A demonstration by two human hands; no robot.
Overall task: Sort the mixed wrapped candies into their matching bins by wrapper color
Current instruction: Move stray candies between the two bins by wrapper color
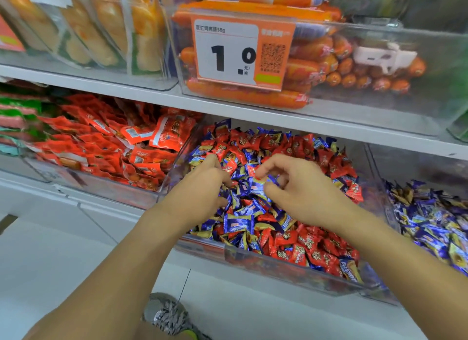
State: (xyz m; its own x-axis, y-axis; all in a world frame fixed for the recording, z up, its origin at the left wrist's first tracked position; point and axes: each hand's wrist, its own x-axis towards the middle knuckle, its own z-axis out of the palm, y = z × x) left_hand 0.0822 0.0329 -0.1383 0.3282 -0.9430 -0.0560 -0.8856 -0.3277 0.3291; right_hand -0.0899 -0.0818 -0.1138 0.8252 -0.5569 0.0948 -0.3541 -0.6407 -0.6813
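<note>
Sorting looks far from done: the middle bin (291, 274) holds red and blue candies (298, 248) mixed, the right hand (301, 190) pinches a blue candy (257, 184) above it, the left hand (202, 185) digs in, grip unclear.

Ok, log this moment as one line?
stage: picking | left hand: in mixed bin | right hand: pinching blue candy | blue bin: at right
</note>
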